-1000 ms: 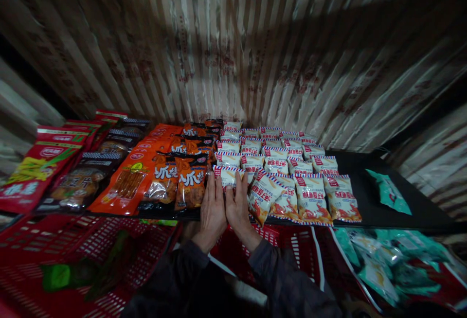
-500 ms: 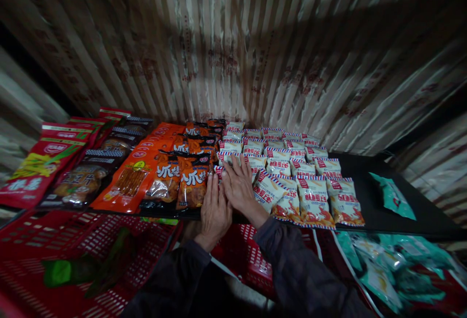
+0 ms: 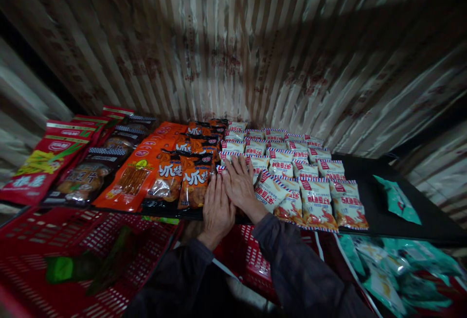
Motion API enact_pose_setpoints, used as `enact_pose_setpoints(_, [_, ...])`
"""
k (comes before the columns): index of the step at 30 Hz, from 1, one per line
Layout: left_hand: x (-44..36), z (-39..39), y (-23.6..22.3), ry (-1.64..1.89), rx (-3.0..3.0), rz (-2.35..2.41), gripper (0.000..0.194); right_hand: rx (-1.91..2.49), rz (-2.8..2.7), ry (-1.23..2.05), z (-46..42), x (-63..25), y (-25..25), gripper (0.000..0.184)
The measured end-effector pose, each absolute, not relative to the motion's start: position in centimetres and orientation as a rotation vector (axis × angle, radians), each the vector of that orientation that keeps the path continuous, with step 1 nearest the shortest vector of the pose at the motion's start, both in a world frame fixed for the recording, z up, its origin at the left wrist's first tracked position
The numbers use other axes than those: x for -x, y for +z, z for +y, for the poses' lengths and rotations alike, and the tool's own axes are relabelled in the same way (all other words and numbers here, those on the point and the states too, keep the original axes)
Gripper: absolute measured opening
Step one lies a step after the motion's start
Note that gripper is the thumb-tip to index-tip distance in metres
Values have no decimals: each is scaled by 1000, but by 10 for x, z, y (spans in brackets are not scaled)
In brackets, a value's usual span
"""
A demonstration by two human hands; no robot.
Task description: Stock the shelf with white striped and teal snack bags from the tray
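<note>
My left hand (image 3: 216,211) lies flat, fingers stretched away from me, at the front of the black shelf (image 3: 355,162), beside an orange and black snack bag (image 3: 193,182). My right hand (image 3: 241,184) rests flat over the small white snack packets (image 3: 280,162) with striped edges, which lie in rows to its right. Both hands are side by side and touching, and neither grips anything. One packet (image 3: 270,191) near my right wrist sits at a slant. What lies beneath my palms is hidden.
Larger orange bags (image 3: 134,177), brown bags (image 3: 87,177) and red bags (image 3: 44,167) fill the shelf's left. A teal packet (image 3: 397,200) lies far right. Below stand a red basket (image 3: 22,240) and more teal packets (image 3: 383,284). Corrugated sheeting (image 3: 233,41) backs the shelf.
The view has shifted slightly, so the shelf goods on the right appear a little further right. My hands stay flat in nearly the same place among the packets.
</note>
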State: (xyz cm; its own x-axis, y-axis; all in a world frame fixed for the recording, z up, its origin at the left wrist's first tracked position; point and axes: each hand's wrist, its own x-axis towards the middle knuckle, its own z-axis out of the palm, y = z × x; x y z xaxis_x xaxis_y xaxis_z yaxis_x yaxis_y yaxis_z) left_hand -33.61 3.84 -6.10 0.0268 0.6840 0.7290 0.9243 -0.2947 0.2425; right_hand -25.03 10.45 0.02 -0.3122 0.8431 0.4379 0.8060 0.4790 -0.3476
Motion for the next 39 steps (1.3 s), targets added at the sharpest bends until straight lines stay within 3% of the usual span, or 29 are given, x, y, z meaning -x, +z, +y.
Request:
enact_pose_setpoints(11, [346,32,-52,-1267,1979,-1555,56,1161,-2027,86,89,248,2,49])
enact_pose_setpoints(15, [372,44,-35,-1367,1828,-1798,47,1034,-1996,263,65,261,10,53])
enact_pose_setpoints(27, [446,110,-15,-1415,1802,-2045,51,1247,-1781,809,79,322,5,58])
enact_pose_setpoints(39, [450,124,7,-1441,1792,-2231,51,1301,-1757,757,86,336,5,57])
